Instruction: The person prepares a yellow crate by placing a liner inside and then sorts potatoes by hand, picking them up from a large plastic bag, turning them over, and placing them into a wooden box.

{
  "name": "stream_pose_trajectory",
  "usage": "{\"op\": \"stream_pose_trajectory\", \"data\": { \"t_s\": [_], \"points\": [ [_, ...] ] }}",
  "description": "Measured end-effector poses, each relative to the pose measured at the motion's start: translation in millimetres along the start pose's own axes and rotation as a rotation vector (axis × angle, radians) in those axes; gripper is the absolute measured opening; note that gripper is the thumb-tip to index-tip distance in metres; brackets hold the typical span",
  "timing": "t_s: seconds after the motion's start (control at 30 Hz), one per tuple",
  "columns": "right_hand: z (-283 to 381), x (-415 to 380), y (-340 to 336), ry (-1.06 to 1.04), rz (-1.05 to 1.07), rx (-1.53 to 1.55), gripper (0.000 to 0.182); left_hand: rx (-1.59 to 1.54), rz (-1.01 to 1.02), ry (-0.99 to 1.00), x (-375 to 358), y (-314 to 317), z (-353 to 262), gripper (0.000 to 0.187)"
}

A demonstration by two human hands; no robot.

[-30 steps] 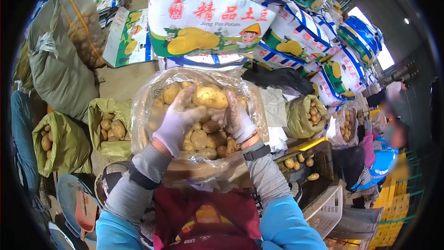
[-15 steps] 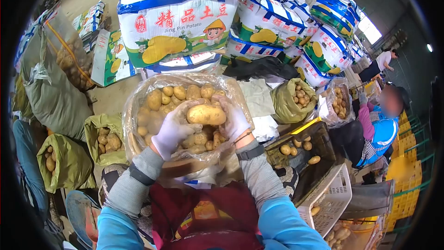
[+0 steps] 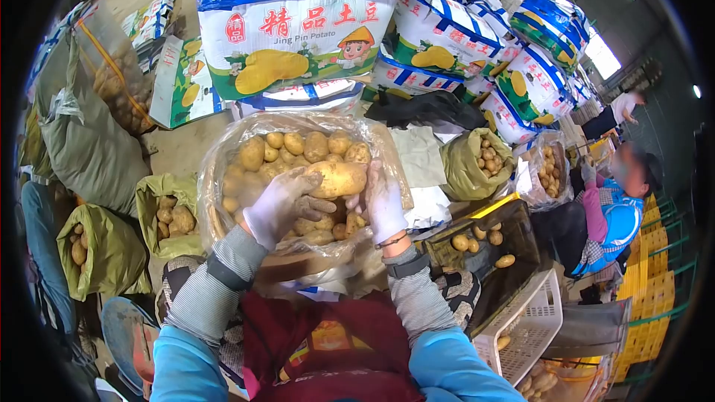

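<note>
Both my hands wear pale gloves and are over a plastic-lined box [image 3: 400,171] of potatoes. One large, light potato [image 3: 339,179] lies between them, above the others. My left hand [image 3: 285,205] has its fingers curled against the potato's left end and underside. At the potato's right end is my right hand [image 3: 382,197], upright, with its fingers wrapped along that side. Smaller potatoes [image 3: 290,147] fill the box behind and under my hands. The clear liner hangs over the box's edges.
Printed potato cartons [image 3: 294,33] are stacked behind the box. Green sacks of potatoes [image 3: 104,253] stand at left, another [image 3: 477,164] at right. A dark crate [image 3: 514,242] and a white basket [image 3: 532,320] are at lower right. A person in blue [image 3: 618,216] sits beyond.
The large potato has shifted slightly right and turned. My left hand's fingers are more spread over it, and my right hand has become more upright. The whole view has shifted slightly.
</note>
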State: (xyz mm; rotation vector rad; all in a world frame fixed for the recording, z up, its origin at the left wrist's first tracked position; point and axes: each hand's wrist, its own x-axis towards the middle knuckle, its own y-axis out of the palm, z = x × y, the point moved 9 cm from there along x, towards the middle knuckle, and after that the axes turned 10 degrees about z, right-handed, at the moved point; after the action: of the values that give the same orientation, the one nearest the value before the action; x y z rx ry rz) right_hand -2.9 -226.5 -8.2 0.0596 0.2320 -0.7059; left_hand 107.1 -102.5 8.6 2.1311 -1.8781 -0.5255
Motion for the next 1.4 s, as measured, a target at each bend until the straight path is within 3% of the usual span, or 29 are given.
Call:
{"op": "stream_pose_trajectory", "data": {
  "t_s": [0.07,0.13,0.17,0.2,0.23,0.3,0.33,0.43,0.53,0.6,0.63,0.67,0.73,0.77,0.83,0.87,0.9,0.93,0.97,1.03,1.07,1.13,1.17,1.2,1.23,1.3,1.37,1.4],
  "points": [
    [-9,12,4,-0.188,0.049,0.464,0.036,-0.069,0.001,-0.077,3,-13,17,0.045],
    [10,5,3,-0.473,-0.014,0.291,0.036,-0.117,-0.016,-0.122,1,-14,23,0.046],
    [35,-13,13,-0.648,-0.100,-0.123,0.036,-0.131,-0.035,-0.128,-1,-7,20,0.047],
    [42,-19,20,-0.671,-0.143,-0.370,0.036,-0.143,-0.051,-0.132,-2,-1,18,0.048],
    [49,-26,27,-0.698,-0.202,-0.611,0.036,0.259,-0.190,0.023,1,-14,7,0.048],
    [27,-18,19,-0.475,-0.231,-0.737,0.035,1.056,-0.461,0.339,-2,-13,-5,0.047],
    [28,-18,22,-0.492,-0.261,-0.746,0.036,1.056,-0.445,0.328,-2,-12,-8,0.043],
    [15,-11,20,-0.210,-0.126,-0.661,0.037,0.400,-0.345,0.122,7,-33,21,0.032],
    [-5,-8,26,-0.075,0.025,-0.364,0.034,0.393,-0.344,0.275,6,-44,24,0.025],
    [26,-22,36,-0.381,-0.162,-0.676,0.033,0.405,-0.327,0.312,16,-59,42,0.023],
    [32,-27,41,-0.399,-0.169,-0.717,0.032,0.412,-0.318,0.312,19,-63,50,0.023],
    [39,-32,45,-0.417,-0.177,-0.758,0.033,0.301,-0.265,0.150,16,-52,52,0.023],
    [1,-12,23,-0.429,-0.104,-0.482,0.030,0.081,-0.151,-0.169,1,-13,36,0.024],
    [-5,-6,17,-0.438,-0.066,-0.344,0.029,0.029,-0.195,-0.158,3,-21,39,0.025],
    [-23,-7,-53,-0.398,-0.204,-0.321,0.023,-0.071,-0.281,-0.146,7,-44,49,0.029],
    [-33,-13,-98,-0.235,-0.294,-0.279,0.022,-0.229,-0.374,-0.120,-3,-47,29,0.029],
    [-29,-27,-140,-0.225,-0.394,-0.320,0.020,-0.203,-0.422,0.007,-13,-65,18,0.030],
    [-39,-33,-195,-0.202,-0.468,-0.575,0.020,-0.063,-0.441,0.010,-23,-82,9,0.042],
    [-38,-53,-230,-0.104,-0.587,-0.714,0.027,-0.057,-0.463,0.062,-33,-89,0,0.042],
    [-74,-67,-311,0.161,-0.583,-1.061,0.030,-0.045,-0.510,0.164,-49,-98,-14,0.041],
    [-96,-75,-345,0.246,-0.575,-1.144,0.032,-0.108,-0.536,0.157,-54,-105,-9,0.040],
    [-178,-83,-437,0.410,-0.542,-1.215,0.036,0.055,-0.504,0.182,-61,-101,-12,0.036],
    [-177,-82,-429,0.487,-0.516,-1.203,0.036,0.139,-0.487,0.191,-64,-100,-14,0.035],
    [-162,-79,-424,0.548,-0.546,-1.332,0.036,0.007,-0.518,0.197,-66,-104,-11,0.034],
    [-145,-73,-406,0.494,-0.611,-1.174,0.036,-0.126,-0.549,0.203,-66,-106,-8,0.033],
    [-88,-29,-336,0.242,-0.608,-1.299,0.034,-0.208,-0.571,0.218,-66,-105,-11,0.033],
    [-42,5,-246,0.092,-0.577,-1.059,0.032,-0.107,-0.563,0.237,-67,-104,-22,0.033],
    [-61,40,-226,-0.039,-0.456,-0.888,0.029,0.043,-0.556,0.258,-67,-105,-27,0.034]
  ]
}}
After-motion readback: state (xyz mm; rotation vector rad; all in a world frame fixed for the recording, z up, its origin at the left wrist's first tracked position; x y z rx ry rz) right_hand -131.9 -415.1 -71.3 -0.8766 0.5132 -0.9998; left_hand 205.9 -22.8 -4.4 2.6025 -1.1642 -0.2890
